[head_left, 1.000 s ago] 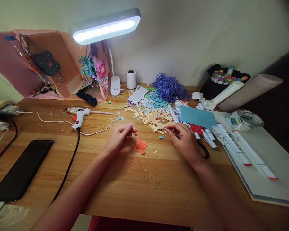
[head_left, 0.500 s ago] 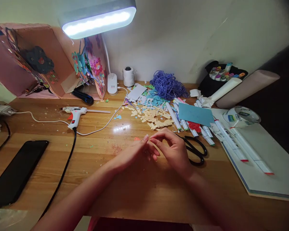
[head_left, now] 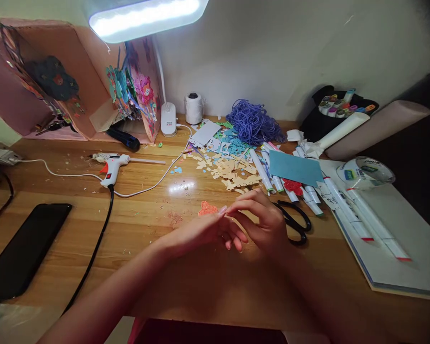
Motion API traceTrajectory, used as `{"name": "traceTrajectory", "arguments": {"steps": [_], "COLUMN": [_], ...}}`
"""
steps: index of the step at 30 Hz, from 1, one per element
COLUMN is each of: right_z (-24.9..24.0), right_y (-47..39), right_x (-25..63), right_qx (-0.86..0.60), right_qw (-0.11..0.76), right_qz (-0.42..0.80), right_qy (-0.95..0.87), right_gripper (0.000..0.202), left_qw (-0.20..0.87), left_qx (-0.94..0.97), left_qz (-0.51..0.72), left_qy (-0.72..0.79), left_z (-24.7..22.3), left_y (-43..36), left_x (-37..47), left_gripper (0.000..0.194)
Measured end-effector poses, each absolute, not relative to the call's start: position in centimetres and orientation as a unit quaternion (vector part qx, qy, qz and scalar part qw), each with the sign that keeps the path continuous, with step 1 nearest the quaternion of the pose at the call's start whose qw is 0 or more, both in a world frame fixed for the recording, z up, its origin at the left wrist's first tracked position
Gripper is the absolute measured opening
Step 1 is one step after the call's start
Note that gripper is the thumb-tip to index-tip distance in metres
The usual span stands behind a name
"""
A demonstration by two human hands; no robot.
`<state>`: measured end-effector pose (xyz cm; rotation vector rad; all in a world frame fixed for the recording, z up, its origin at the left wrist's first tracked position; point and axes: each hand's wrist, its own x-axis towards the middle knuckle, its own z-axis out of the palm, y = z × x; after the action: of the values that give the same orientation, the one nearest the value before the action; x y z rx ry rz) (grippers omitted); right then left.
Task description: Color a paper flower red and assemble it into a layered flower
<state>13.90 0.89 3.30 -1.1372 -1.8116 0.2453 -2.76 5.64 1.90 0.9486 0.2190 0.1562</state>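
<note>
Over the middle of the desk my two hands meet. My left hand (head_left: 206,230) has its thumb stretched out and its other fingers loosely curled and apart, with nothing visible in them. At the tip of that thumb, my right hand (head_left: 263,220) has its thumb and index finger pinched together; whatever is between them is too small or hidden to make out. An orange-red cut-out shape (head_left: 208,208) lies on the desk just behind my left hand, partly covered by it. Black-handled scissors (head_left: 296,224) lie beside my right hand, their blades hidden behind it.
A hot glue gun (head_left: 112,168) with its cable and a phone (head_left: 25,248) lie left. Paper scraps (head_left: 236,172), purple cord (head_left: 254,122) and markers (head_left: 261,172) lie behind my hands. A tape roll (head_left: 367,173) rests on a board (head_left: 408,229) at right. A lamp (head_left: 148,19) hangs above.
The view has tilted and shifted slightly. My right fingertips have closed in on the left thumb tip, and more of the orange-red cut-out shows behind my left hand.
</note>
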Motion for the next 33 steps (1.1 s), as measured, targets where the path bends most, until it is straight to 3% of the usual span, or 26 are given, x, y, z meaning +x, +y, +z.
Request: {"name": "traceTrajectory", "arguments": {"steps": [17, 33], "right_z": [3.33, 3.84], "right_y": [1.01, 0.88], "right_x": [13.70, 14.34], "right_qx": [-0.457, -0.466], "right_qw": [0.428, 0.453], "right_qz": [0.081, 0.064], "right_qy": [-0.775, -0.758], "right_gripper": [0.012, 0.012], "left_qw": [0.900, 0.899], "left_qx": [0.428, 0.425], "left_qz": [0.010, 0.000], "left_qy": [0.087, 0.103], "left_z": [2.05, 2.23], "left_y": [5.52, 5.57], "left_x": [-2.97, -2.90], "left_gripper": [0.069, 0.068]}}
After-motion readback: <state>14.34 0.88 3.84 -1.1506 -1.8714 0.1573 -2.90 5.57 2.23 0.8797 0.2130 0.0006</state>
